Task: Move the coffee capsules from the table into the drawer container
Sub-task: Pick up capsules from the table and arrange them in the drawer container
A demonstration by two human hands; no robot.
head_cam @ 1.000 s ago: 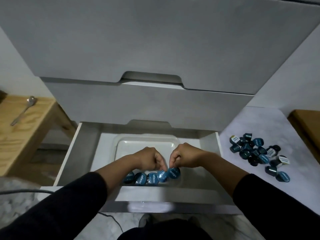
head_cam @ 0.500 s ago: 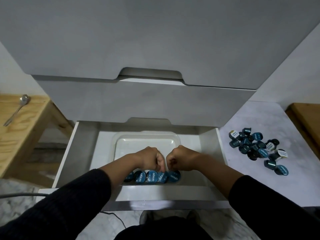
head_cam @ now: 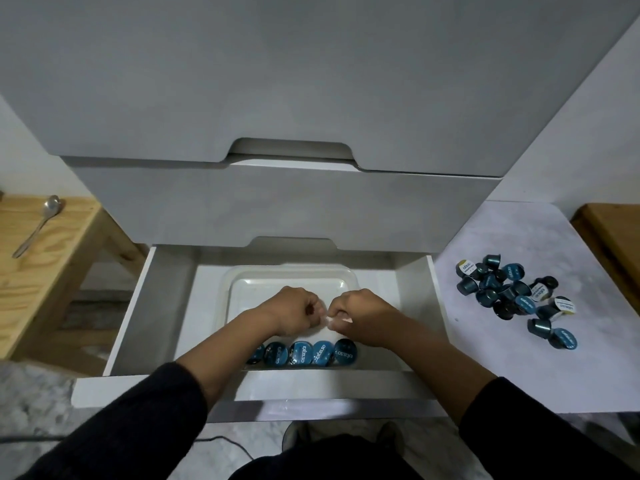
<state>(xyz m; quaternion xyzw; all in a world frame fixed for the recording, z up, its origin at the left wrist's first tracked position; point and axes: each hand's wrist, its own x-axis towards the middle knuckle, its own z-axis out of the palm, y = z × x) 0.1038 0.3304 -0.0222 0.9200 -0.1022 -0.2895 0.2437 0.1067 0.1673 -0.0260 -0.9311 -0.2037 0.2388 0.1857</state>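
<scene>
Five blue capsules [head_cam: 304,353] stand in a row at the container's [head_cam: 239,282] near edge, just below both grips. The left hand [head_cam: 294,311] and right hand [head_cam: 356,311] hover knuckle to knuckle, fingers curled, holding nothing visible. More capsules [head_cam: 516,296] lie heaped on the table [head_cam: 502,375] at right.

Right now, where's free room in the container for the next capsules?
Bare floor of the container lies behind both hands, up to its far rim. The near edge is crowded: a row of capsules fills it. The left hand and right hand hover mid-container.
</scene>
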